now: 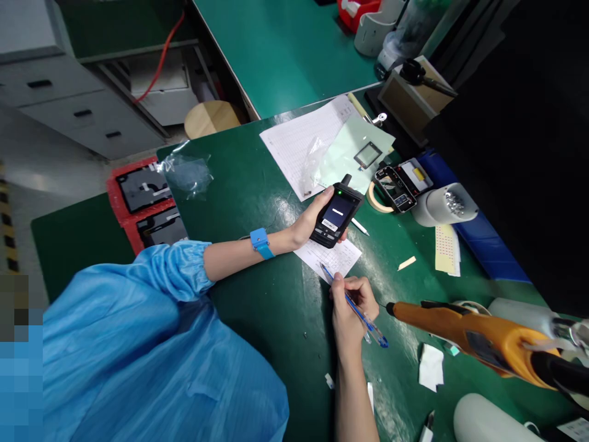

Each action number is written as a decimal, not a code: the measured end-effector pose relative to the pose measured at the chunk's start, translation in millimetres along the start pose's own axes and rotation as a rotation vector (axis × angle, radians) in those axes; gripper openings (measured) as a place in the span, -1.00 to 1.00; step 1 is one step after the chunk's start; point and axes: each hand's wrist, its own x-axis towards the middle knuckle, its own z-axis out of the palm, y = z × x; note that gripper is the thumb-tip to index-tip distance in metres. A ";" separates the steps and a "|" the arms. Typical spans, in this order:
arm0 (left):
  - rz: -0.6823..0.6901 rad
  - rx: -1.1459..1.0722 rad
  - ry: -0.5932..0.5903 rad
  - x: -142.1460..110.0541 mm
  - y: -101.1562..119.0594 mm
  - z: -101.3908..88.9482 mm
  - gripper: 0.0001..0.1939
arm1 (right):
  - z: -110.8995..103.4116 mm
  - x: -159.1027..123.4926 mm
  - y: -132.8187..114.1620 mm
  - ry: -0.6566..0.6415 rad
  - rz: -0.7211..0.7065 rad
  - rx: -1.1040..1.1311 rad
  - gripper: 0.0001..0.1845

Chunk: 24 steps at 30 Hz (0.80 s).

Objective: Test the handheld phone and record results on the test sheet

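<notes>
My left hand (309, 224) is wrapped round a black handheld radio (339, 212) with a stubby antenna, a lit screen and a green light. A blue wrist strap (262, 243) circles that wrist. Between the fingers of my right hand (352, 304) is a blue pen (363, 316), its tip pointing at a sheet of handwritten paper (343, 256). The paper lies on the green mat under the radio, which covers part of it. Just beyond the radio lies a white pen-like stick (359, 228).
An orange electric screwdriver (464, 331) reaches in from the right. Farther back are printed sheets (294, 144), a green sheet (338, 153), a tape roll (378, 199) and a white cup of small parts (448, 205). A red tray (118, 209) stands at the left, beside a clear plastic bag (188, 172).
</notes>
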 end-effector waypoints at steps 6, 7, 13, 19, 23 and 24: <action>0.010 0.023 -0.004 -1.0 1.1 0.9 -0.17 | -0.6 -0.5 3.2 -0.020 0.014 0.002 -0.45; 0.010 0.029 -0.009 -1.1 1.5 1.3 -0.17 | -1.0 -0.4 3.2 -0.028 0.016 0.003 -0.46; 0.014 0.047 -0.009 -1.1 1.1 1.2 -0.17 | -3.8 -0.4 7.2 -0.045 0.031 0.007 -0.47; 0.019 0.032 -0.015 -1.6 0.7 1.9 -0.15 | -3.2 -1.3 9.4 -0.056 0.026 0.014 -0.45; 0.000 0.019 -0.015 -1.0 -0.2 1.4 -0.18 | 0.5 -1.4 5.3 0.007 0.024 -0.003 -0.42; 0.007 0.017 -0.017 -0.6 -0.6 1.0 -0.19 | 1.2 -1.4 4.5 0.011 0.023 -0.008 -0.41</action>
